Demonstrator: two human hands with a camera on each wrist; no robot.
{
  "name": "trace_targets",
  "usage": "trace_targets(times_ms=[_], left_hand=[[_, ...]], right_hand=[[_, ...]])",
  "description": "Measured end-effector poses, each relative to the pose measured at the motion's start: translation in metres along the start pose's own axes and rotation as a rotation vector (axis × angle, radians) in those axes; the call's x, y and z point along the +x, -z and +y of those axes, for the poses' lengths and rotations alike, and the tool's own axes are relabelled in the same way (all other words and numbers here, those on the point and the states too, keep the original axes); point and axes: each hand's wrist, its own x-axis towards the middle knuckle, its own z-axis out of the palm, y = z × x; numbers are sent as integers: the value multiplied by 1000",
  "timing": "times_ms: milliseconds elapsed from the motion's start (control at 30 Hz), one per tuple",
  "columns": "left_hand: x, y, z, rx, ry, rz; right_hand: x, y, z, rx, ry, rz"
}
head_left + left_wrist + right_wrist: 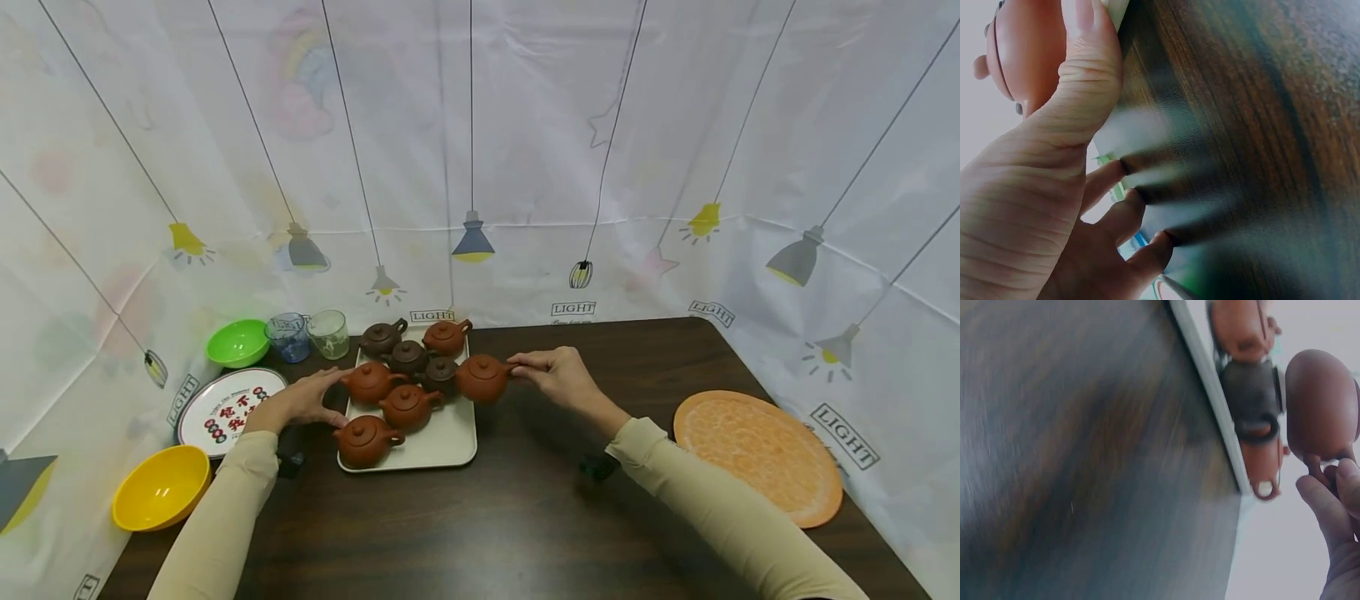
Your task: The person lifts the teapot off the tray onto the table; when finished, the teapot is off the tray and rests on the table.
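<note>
My right hand (558, 379) pinches the handle of a reddish-brown teapot (482, 377), which is lifted beside the right edge of a cream tray (442, 446). In the right wrist view this teapot (1322, 403) hangs higher than the ones on the tray. Several more clay teapots crowd the tray, among them a reddish one (365, 442) at the front left and a dark brown one (382, 337) at the back. Along the tray's left edge my left hand (303, 402) is spread, its thumb right by the front teapot (1029, 47) and its other fingertips down at the tabletop.
A green bowl (238, 343), a blue glass (288, 337) and a clear glass (328, 334) stand back left. Nearer are a white plate with red characters (225, 408) and a yellow bowl (161, 487). An orange round mat (757, 454) lies right. A printed curtain (525, 167) hangs behind.
</note>
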Motion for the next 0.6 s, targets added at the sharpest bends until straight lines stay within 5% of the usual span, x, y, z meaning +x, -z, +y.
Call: trace_targets(times_ms=[300, 600], left_hand=[[0, 4, 4, 20, 13, -6], [0, 1, -5, -6, -10, 8]], right_hand=[[25, 15, 26, -133, -116, 132], [48, 12, 53, -82, -191, 158]])
